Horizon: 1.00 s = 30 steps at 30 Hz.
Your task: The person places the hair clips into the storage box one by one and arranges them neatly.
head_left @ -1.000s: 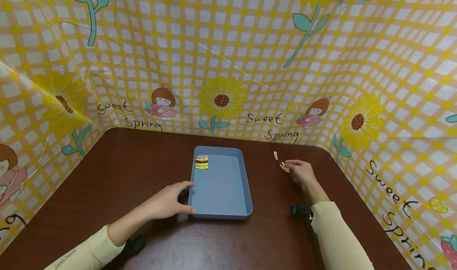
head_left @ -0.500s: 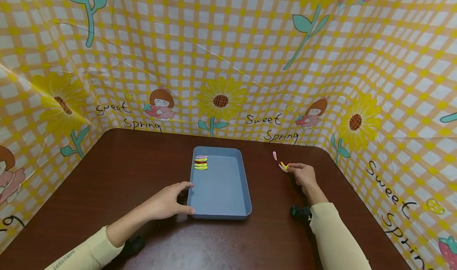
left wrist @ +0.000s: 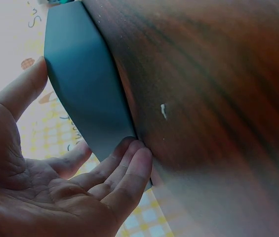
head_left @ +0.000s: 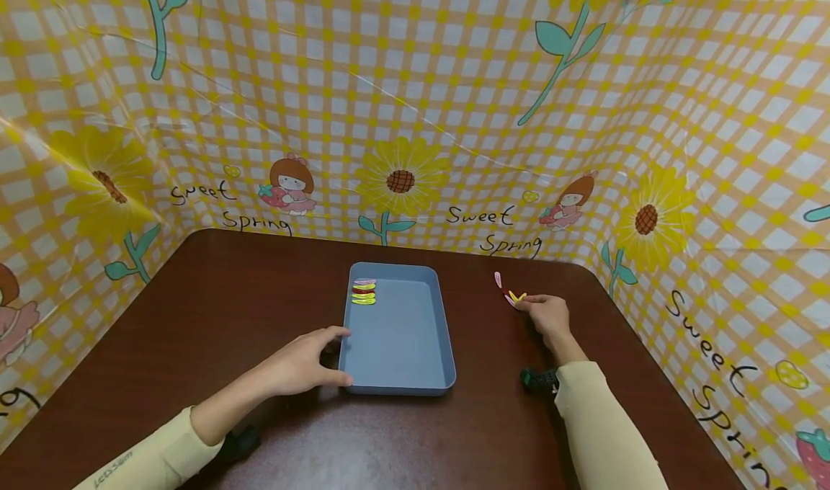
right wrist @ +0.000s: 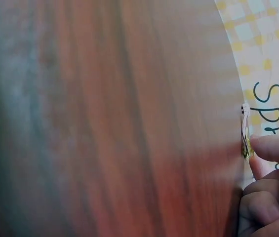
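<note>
A blue-grey rectangular tray (head_left: 397,346) stands on the table. My left hand (head_left: 301,366) rests against its left side, fingers spread; in the left wrist view, the thumb touches the rim and the fingertips lie along the low edge of the outer wall (left wrist: 82,66). Inside, by the left wall, several snap hair clips (head_left: 364,292) in pink, yellow and dark red lie in a neat column. Right of the tray, my right hand (head_left: 550,318) pinches a yellow hair clip (head_left: 521,297) between thumb and index finger, low over a small group of clips. A pink hair clip (head_left: 498,279) lies farthest back there.
The dark brown wooden table (head_left: 272,274) is walled at the back and sides by a yellow checked cloth (head_left: 415,101) with sunflowers. A dark strap (head_left: 538,380) sits under the right wrist, another (head_left: 240,443) under the left.
The right thumb and finger have drawn a yellow hair clip slightly away from the others, so it now stands at an angle to them. The left hand and tray stay in place.
</note>
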Each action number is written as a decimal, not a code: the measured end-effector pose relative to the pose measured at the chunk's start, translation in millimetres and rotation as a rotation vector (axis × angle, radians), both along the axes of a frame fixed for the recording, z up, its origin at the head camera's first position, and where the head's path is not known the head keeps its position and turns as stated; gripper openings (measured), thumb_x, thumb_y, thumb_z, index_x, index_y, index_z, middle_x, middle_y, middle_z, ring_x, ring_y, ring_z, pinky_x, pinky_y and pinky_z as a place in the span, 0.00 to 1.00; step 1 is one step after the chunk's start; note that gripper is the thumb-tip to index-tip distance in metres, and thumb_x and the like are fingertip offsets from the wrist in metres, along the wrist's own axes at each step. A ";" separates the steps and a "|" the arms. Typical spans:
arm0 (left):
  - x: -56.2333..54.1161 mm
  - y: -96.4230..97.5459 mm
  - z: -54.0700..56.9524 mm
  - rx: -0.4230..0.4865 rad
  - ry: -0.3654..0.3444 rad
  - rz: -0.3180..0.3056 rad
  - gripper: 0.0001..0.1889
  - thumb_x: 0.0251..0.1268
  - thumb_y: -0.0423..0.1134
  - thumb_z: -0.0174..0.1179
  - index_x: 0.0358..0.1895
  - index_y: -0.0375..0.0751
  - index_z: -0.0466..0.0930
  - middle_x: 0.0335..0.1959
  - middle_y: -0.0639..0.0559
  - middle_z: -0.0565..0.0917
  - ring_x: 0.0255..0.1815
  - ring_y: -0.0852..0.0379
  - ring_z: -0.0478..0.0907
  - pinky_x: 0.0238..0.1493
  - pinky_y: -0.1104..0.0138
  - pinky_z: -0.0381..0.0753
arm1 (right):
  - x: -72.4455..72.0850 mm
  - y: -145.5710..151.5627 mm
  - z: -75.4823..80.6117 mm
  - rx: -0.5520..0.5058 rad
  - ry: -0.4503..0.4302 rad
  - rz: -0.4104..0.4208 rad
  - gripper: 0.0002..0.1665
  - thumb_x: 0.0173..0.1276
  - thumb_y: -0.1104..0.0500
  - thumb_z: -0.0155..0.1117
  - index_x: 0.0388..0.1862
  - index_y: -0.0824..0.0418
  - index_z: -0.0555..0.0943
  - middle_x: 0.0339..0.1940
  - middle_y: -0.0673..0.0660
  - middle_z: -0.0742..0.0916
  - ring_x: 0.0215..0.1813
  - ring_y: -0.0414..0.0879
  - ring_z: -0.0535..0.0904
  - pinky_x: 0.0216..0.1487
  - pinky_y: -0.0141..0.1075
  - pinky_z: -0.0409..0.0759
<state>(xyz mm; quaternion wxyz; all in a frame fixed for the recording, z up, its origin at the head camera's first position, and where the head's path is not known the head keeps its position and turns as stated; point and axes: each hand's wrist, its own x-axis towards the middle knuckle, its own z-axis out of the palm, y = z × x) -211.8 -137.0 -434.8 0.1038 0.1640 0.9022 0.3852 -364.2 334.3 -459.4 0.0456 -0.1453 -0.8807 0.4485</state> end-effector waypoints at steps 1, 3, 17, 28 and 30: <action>0.0 -0.1 0.3 0.000 0.001 -0.001 0.42 0.56 0.54 0.74 0.72 0.44 0.69 0.71 0.43 0.72 0.71 0.42 0.70 0.66 0.43 0.71 | 0.0 -0.5 -0.1 0.000 0.000 -0.001 0.23 0.65 0.56 0.71 0.53 0.71 0.85 0.30 0.52 0.79 0.20 0.41 0.65 0.21 0.34 0.65; 0.2 -0.3 0.7 0.000 0.001 0.000 0.42 0.56 0.54 0.74 0.72 0.44 0.69 0.71 0.43 0.73 0.71 0.42 0.70 0.66 0.43 0.71 | 0.2 -1.4 -0.4 0.012 0.003 0.001 0.23 0.65 0.56 0.70 0.52 0.71 0.85 0.29 0.52 0.79 0.22 0.42 0.66 0.22 0.34 0.66; 0.3 -0.6 2.2 -0.006 0.001 -0.006 0.42 0.56 0.54 0.74 0.72 0.44 0.69 0.71 0.43 0.73 0.70 0.42 0.71 0.66 0.43 0.71 | 0.8 -4.1 -5.5 0.074 0.006 0.005 0.22 0.67 0.54 0.69 0.50 0.73 0.85 0.58 0.69 0.81 0.54 0.57 0.74 0.48 0.40 0.73; 1.9 0.2 3.9 0.000 0.005 0.002 0.41 0.55 0.53 0.75 0.71 0.44 0.70 0.70 0.43 0.74 0.70 0.42 0.71 0.66 0.43 0.71 | 2.0 -6.4 -4.1 0.084 0.020 -0.022 0.21 0.66 0.53 0.71 0.45 0.72 0.86 0.54 0.67 0.83 0.51 0.56 0.74 0.44 0.38 0.72; 1.8 0.5 4.6 0.000 0.008 -0.002 0.41 0.55 0.53 0.75 0.71 0.43 0.70 0.70 0.43 0.74 0.70 0.42 0.71 0.66 0.43 0.71 | 3.0 -6.4 -3.1 0.089 0.021 -0.014 0.21 0.67 0.53 0.70 0.45 0.72 0.86 0.54 0.67 0.83 0.52 0.56 0.74 0.44 0.38 0.72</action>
